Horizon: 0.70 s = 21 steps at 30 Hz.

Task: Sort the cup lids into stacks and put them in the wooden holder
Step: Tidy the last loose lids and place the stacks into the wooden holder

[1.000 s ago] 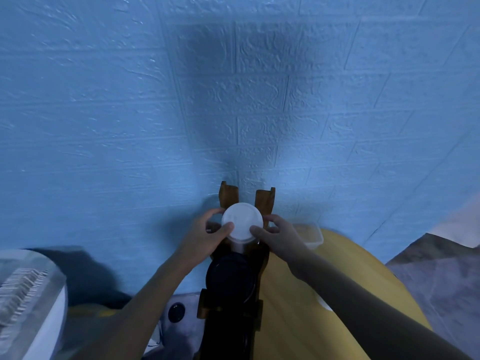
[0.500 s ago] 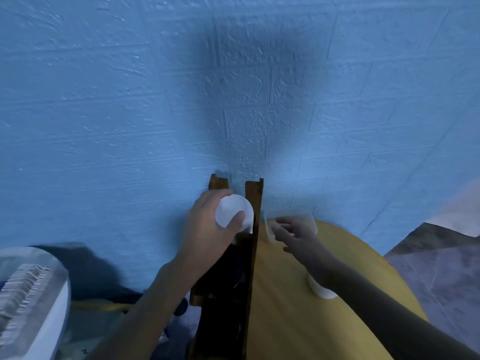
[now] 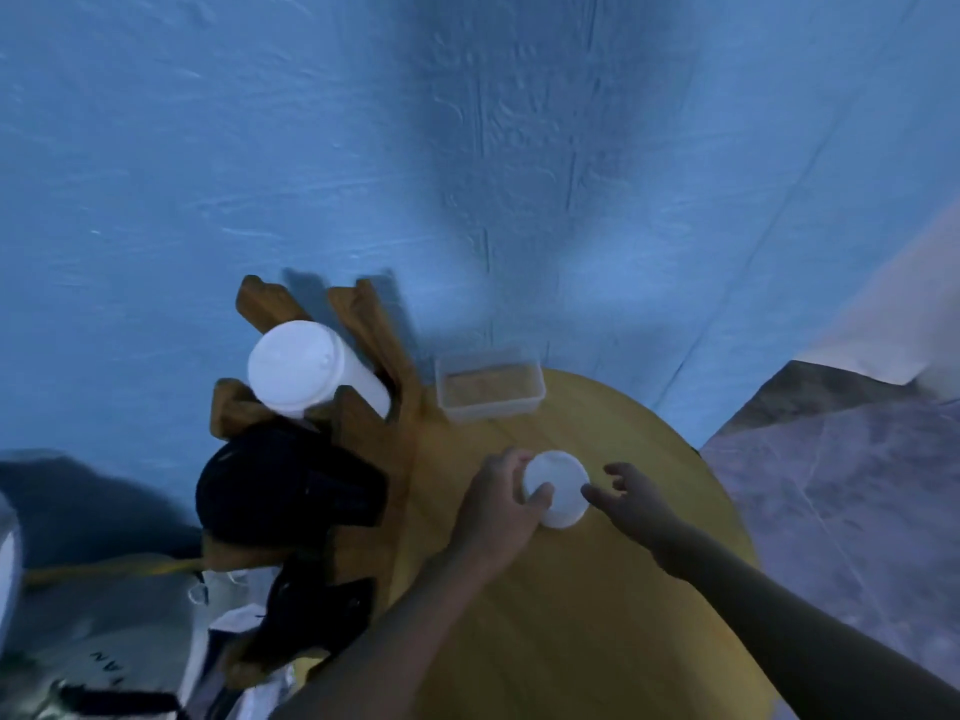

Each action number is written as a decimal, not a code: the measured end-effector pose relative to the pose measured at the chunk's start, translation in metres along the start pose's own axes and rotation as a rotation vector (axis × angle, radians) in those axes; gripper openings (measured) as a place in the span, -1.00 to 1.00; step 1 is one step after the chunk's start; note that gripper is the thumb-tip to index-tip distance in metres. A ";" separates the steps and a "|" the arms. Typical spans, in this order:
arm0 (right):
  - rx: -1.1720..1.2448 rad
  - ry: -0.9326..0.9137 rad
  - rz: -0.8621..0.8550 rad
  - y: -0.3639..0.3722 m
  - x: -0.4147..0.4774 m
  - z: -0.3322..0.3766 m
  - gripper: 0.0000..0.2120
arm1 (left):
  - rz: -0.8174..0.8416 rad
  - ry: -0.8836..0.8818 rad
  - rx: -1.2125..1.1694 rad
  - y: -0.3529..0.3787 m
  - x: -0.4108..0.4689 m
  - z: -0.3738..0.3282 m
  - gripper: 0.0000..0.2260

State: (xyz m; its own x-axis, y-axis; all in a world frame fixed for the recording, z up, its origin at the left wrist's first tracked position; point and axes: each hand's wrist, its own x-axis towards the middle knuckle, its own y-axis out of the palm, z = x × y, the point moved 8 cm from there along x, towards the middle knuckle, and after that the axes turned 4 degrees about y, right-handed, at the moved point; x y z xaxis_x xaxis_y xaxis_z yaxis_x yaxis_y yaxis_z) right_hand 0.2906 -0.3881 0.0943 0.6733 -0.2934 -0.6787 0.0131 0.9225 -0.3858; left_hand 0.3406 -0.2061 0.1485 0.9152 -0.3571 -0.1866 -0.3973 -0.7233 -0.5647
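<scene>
Round yellow table [image 3: 597,641] against a blue wall [image 3: 467,148]; wooden holder [image 3: 384,366] standing at the table's left edge, already carrying a tall white lid stack [image 3: 306,371] in its far slot and a black lid stack [image 3: 285,491] in the slot nearer the camera; clear plastic tub [image 3: 491,389] just right of the holder, near the wall; small stack of white lids [image 3: 558,488] on the tabletop, well apart from the holder.

Risks, as a judgement: loose lids sliding off one another on the lift if squeezed from one side only, scattering across the table; lids tilting out of line and jamming against the holder's uprights; knocking the leaning white stack out of its slot while reaching across; placing these on the black stack instead of the white.

Left hand [image 3: 498,506] curled around the left side of the small white stack, thumb laid over its near rim, fingers wrapped behind; seemingly in contact and gripping, though blur leaves the firmness of the hold uncertain. Right hand [image 3: 631,493] just right of the same stack, loosely spread and holding nothing, fingertips [image 3: 592,492] pointing toward its edge, near but apparently not touching. Both forearms reaching in from the lower edge, converging on the lids.
</scene>
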 end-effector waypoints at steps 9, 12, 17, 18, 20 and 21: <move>0.064 -0.102 0.151 0.013 0.031 -0.015 -0.49 | -0.084 -0.345 -0.244 0.072 0.017 0.074 -0.51; 0.181 -0.109 0.165 0.016 0.032 -0.014 -0.64 | -0.131 -0.335 -0.327 0.074 0.014 0.071 -0.69; 0.298 -0.096 0.163 0.014 0.023 -0.011 -0.60 | -0.186 -0.328 -0.416 0.065 0.001 0.060 -0.66; 0.314 -0.102 0.163 0.012 0.019 -0.006 -0.62 | -0.204 -0.312 -0.403 0.059 -0.001 0.054 -0.63; 0.348 -0.145 0.165 0.006 0.004 0.010 -0.66 | -0.249 -0.267 -0.400 0.040 -0.005 0.036 -0.60; 0.363 -0.182 0.162 0.002 -0.005 0.021 -0.67 | -0.277 -0.235 -0.415 0.027 -0.007 0.024 -0.62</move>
State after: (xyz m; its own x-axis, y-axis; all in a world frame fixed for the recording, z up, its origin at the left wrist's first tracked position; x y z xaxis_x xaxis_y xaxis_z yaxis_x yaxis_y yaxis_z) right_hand 0.3027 -0.3790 0.1104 0.8071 -0.1181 -0.5785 0.1332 0.9909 -0.0164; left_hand 0.3246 -0.2089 0.1153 0.9608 -0.0128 -0.2770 -0.0885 -0.9608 -0.2629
